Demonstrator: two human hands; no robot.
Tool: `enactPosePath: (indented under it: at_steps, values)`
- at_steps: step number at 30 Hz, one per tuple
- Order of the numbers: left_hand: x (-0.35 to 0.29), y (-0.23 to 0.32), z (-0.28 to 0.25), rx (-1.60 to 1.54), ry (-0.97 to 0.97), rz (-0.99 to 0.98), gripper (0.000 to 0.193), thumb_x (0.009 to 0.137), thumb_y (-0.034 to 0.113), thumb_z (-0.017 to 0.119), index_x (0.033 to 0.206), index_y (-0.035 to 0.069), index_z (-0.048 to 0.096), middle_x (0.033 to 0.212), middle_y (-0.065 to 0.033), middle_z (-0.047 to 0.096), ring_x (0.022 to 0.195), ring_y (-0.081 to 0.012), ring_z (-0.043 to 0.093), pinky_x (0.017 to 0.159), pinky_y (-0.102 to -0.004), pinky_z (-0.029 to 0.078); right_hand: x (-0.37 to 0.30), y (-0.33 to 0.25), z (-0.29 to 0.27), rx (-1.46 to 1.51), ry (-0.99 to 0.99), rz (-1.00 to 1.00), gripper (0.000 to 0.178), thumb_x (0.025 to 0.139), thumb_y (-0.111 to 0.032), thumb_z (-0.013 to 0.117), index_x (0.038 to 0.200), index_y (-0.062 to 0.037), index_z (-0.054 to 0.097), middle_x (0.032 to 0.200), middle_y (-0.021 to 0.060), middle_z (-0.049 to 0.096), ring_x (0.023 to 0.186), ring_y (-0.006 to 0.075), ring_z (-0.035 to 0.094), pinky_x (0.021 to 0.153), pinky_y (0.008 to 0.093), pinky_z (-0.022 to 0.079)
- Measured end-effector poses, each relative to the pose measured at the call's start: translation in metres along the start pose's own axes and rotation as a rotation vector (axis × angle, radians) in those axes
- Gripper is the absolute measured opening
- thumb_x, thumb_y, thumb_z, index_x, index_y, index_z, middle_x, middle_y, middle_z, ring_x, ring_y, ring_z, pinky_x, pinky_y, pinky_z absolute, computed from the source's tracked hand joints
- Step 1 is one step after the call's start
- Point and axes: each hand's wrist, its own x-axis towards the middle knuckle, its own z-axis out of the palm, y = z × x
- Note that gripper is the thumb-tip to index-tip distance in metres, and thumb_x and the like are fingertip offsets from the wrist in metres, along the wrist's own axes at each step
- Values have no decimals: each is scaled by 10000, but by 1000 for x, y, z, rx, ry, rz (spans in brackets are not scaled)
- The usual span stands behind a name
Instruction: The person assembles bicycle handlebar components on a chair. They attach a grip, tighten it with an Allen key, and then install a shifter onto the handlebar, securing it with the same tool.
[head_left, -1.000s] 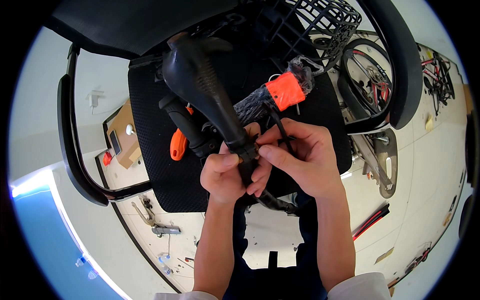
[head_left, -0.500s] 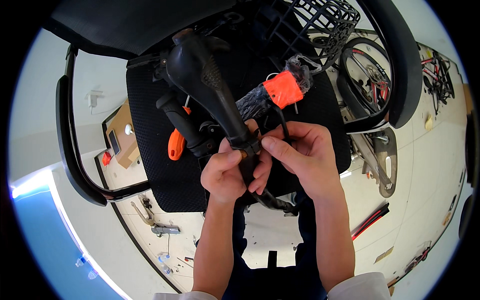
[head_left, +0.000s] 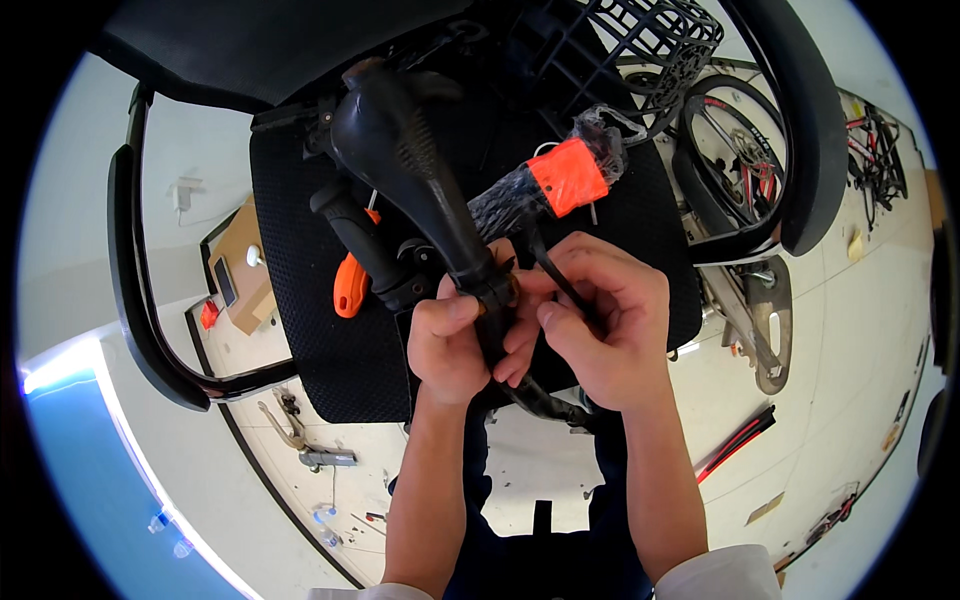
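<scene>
My left hand [head_left: 447, 345] is closed round a black handlebar [head_left: 545, 402], just below the collar of its thick, flared grip [head_left: 405, 160]. My right hand [head_left: 615, 325] pinches a thin black bent rod [head_left: 553, 268] beside that collar; its lower end goes into my fingers, and I cannot make out its kind. Its fingertips are close to the collar, partly hiding it. Left of the bar lie a second black grip [head_left: 350, 228] and an orange-handled tool [head_left: 351, 285]. A plastic-wrapped bundle with an orange label [head_left: 568, 177] lies beyond my right hand.
All this rests on a black office chair seat [head_left: 300, 330], between its armrests [head_left: 135, 260]. A black basket [head_left: 655, 45] stands at the back right. On the floor are a bicycle wheel [head_left: 735, 150], a metal frame part [head_left: 765, 330] and red-black strips [head_left: 738, 442]. A cardboard box [head_left: 240, 265] sits left.
My right hand has shifted slightly right, its thumb drawn back from the collar. The thin rod now slants more down and right into the fingers. The left hand holds nearly still.
</scene>
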Motion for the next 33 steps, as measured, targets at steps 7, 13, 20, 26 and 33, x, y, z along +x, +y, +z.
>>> enactPosePath:
  at_steps: [7,13,20,26,33]
  values:
    - [-3,3,2,112,13,91,528,726,481,546,890,-19,495,648,-74,498,466,-122,451,411,-230,359,-5,12,12,-265,48,-224,145,654,72,576,790,41,615,718,52,539,506,75,494,441,196,383]
    - [-4,-2,4,163,218,138,532,788,541,533,893,22,489,724,-9,488,663,-86,477,595,-211,360,-7,9,27,-255,81,-213,116,634,63,576,744,29,583,737,59,573,523,42,493,476,188,369]
    - [-2,-7,3,-53,293,168,507,894,464,433,1053,-2,553,910,-93,594,820,-160,551,734,-264,423,-5,15,30,-347,190,-243,153,687,28,634,839,36,633,758,78,585,540,115,512,502,214,391]
    - [-1,-2,14,-46,206,131,542,899,406,415,1176,-43,536,963,-141,610,908,-242,580,825,-354,476,-5,14,15,-106,222,165,179,743,28,652,920,49,664,790,35,604,516,30,487,465,198,365]
    - [9,-2,14,-78,151,-6,459,921,372,404,1132,-19,518,808,-119,546,561,-227,540,539,-346,460,3,9,8,276,296,229,116,930,-15,574,951,63,658,781,41,625,450,45,506,412,210,382]
